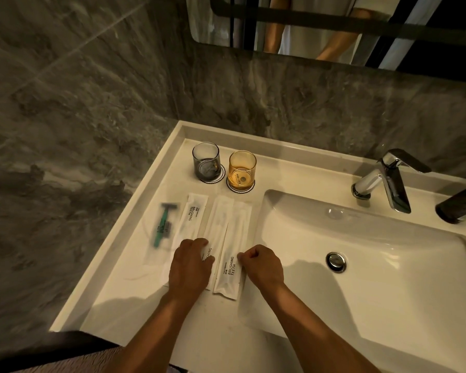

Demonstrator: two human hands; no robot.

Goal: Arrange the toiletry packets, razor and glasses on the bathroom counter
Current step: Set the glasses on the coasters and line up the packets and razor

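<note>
Bench: pale cream stone vanity bench (135, 267), basin set into its right part; working area is the strip left of the basin.

Back-left corner: smoke-grey glass tumbler (206, 162) and amber glass tumbler (242, 170), each upright on a round scalloped paper coaster, side by side, just apart.

Along the left edge: green-handled disposable razor in a clear wrapper (163, 224), blurred, lying roughly front to back.

Middle of the strip: white paper toothbrush packets printed "BRUSHING TEETH". Left packet (190, 216) lies beside the razor. Middle packet (218, 224) overlaps its neighbours. Right packet (233, 265) sits nearest the basin rim, slightly skewed.

Left hand (191, 265): laid flat, palm down, fingers together, pressing on the near ends of the left and middle packets. Right hand (262, 266): fingers curled in, fingertips at the right packet's edge; whether it is actually pinched cannot be told.

Step judged in hand: squaring the packets into a neat row.

Advice: the anchored packets are best kept pinned while the right one is slid by its edge, not lifted. Near ends should be lined up parallel with the front edge, overlaps removed, gaps evened. The right packet is to be kept clear of the basin rim, where it could slip in.
</note>
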